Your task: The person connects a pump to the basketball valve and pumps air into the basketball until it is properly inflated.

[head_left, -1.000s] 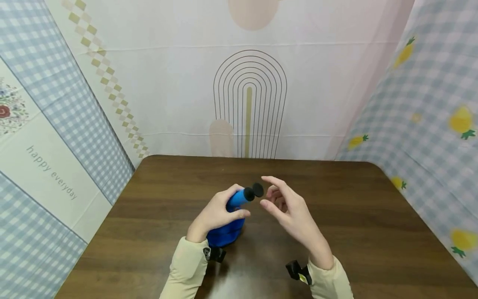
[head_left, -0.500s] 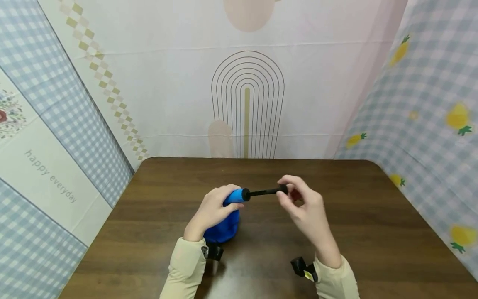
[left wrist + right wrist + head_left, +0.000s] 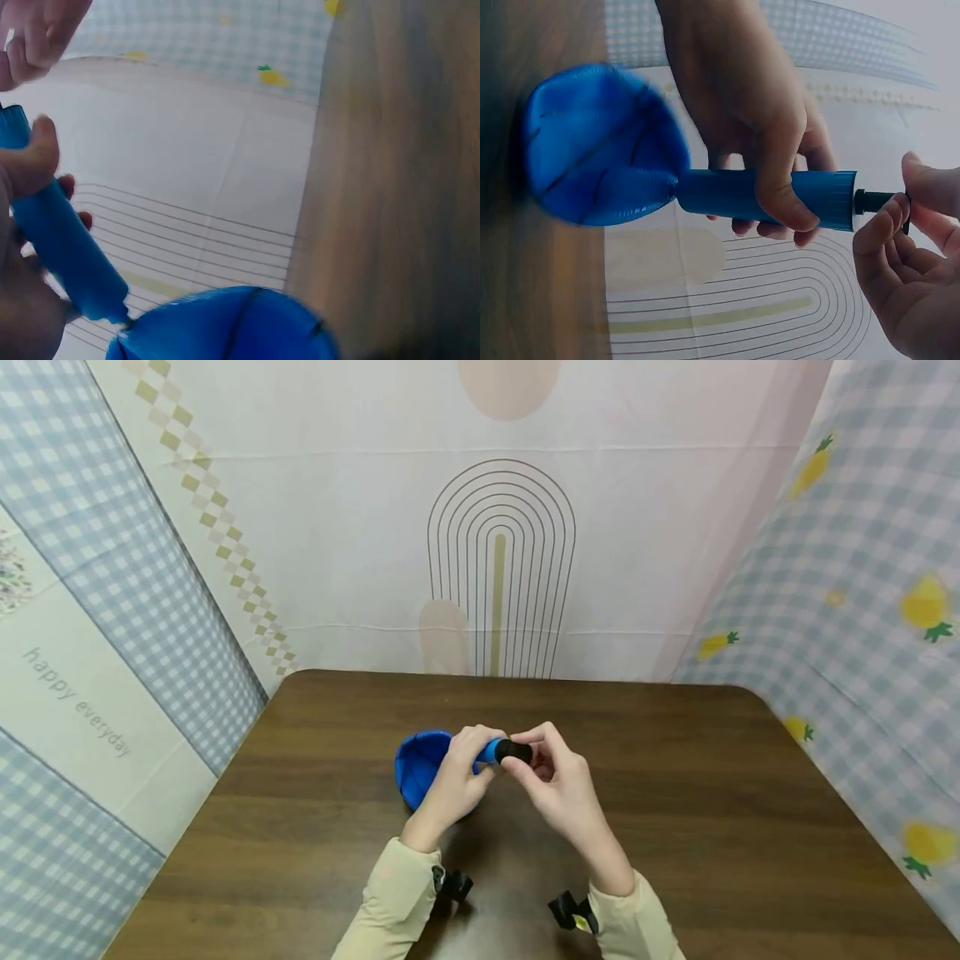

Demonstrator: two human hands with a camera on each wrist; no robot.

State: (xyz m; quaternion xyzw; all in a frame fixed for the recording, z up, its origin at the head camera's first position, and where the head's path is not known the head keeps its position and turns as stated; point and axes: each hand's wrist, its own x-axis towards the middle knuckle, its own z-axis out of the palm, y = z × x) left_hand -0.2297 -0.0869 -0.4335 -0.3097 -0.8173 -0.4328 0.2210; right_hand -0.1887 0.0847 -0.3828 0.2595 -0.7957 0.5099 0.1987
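Observation:
My left hand [image 3: 459, 781] grips the barrel of a blue hand pump [image 3: 727, 192], thumb on one side and fingers on the other. With thumb and fingers, my right hand [image 3: 561, 785] pinches the black plunger handle [image 3: 516, 752]. A short stretch of black plunger rod [image 3: 876, 201] shows between barrel and handle in the right wrist view. The pump's narrow tip meets a blue ball [image 3: 592, 142] with black lines, which looks dented and slack. In the head view the ball lies left of my left hand, partly hidden behind it.
A dark brown wooden table [image 3: 675, 793] lies under both hands. Patterned cloths hang around it: a white one [image 3: 360, 543] behind, and checked ones [image 3: 862, 635] at the sides. A small black camera [image 3: 456, 885] is strapped at each wrist.
My right hand has taken hold of the plunger handle, drawn it out to the right, then pushed it back close to the barrel. The ball now shows left of my left hand.

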